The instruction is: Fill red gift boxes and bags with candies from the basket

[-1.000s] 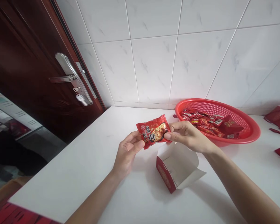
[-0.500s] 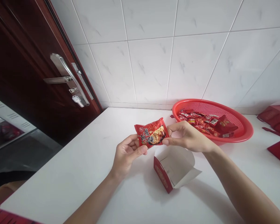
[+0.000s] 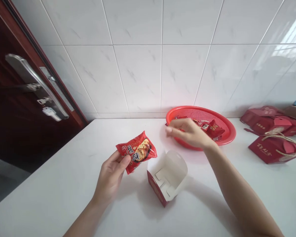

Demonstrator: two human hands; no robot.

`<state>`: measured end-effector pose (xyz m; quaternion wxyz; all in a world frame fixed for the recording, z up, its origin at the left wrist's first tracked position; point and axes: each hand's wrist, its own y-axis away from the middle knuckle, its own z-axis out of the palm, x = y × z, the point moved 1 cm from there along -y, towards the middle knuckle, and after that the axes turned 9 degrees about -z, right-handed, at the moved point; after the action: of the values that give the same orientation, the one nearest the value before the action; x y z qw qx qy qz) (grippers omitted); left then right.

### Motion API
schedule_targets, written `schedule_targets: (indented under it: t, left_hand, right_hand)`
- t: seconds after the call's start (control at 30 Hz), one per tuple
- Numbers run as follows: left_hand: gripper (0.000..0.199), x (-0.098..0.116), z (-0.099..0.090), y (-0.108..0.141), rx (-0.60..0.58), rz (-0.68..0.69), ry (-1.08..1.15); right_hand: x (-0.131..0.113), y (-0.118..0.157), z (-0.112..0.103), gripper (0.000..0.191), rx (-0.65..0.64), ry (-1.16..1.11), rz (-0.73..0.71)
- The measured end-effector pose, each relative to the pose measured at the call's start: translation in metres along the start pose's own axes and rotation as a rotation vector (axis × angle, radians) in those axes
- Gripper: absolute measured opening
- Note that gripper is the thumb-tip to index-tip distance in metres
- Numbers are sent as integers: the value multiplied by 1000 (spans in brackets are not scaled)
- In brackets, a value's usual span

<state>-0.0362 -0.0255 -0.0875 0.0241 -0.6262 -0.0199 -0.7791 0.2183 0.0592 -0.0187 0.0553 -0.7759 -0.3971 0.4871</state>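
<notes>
Between the thumb and fingers of my left hand (image 3: 113, 174) is a red snack packet (image 3: 139, 152) with a cookie picture. My right hand (image 3: 187, 131) is raised in front of the red basket (image 3: 230, 131), its thumb and fingers apart and holding nothing. It hides part of the red packets (image 3: 214, 129) inside. Below and between the hands stands an open box (image 3: 174, 166), red outside and white inside, on the white table (image 3: 71, 184). Nothing shows inside the box.
Closed red gift boxes (image 3: 271, 153) with twine handles stand at the right, with more folded red boxes (image 3: 268, 123) behind them. A tiled wall (image 3: 138, 75) runs along the back. A dark red door (image 3: 5, 108) with keys is at the left.
My right hand has let go of the packet and moved away toward the basket. The packet stays in my left hand. The view has turned right, showing more of the gift boxes.
</notes>
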Motion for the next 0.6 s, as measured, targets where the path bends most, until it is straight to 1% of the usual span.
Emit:
schedule_targets:
  t: [0.07,0.1,0.13,0.17,0.2,0.27,0.33,0.4,0.47,0.53,0.6]
  left_hand:
    - [33,-1,1,0,28,-11,8]
    - [34,-1,1,-1,41,-20,5]
    - [35,-2,1,-1,50,-31,-2]
    - [37,-2,2,-1,55,-43,-11]
    - [39,-3,2,-1,58,-54,-22]
    - [43,-3,3,-2,57,-69,-42]
    - [44,-4,4,-3,60,-70,-55]
    - [43,-3,4,-3,69,-62,-68]
    - [41,-3,4,-3,79,-58,-80]
    - [40,-3,4,-3,86,-63,-88]
    - [40,-2,5,-3,83,-70,-95]
  right_hand:
    - [11,5,-27,32,250,232,77]
    - [19,9,-40,29,343,313,138]
    - [26,12,-51,25,402,367,210]
    - [35,16,-60,22,418,405,289]
    - [43,20,-67,20,407,443,365]
    - [57,25,-75,16,315,500,486]
    - [69,27,-74,19,207,521,539]
    - [77,27,-70,30,114,502,546]
    - [81,26,-65,39,-21,501,548]
    - [83,25,-62,44,-154,528,562]
    - [83,24,-60,44,-219,555,576]
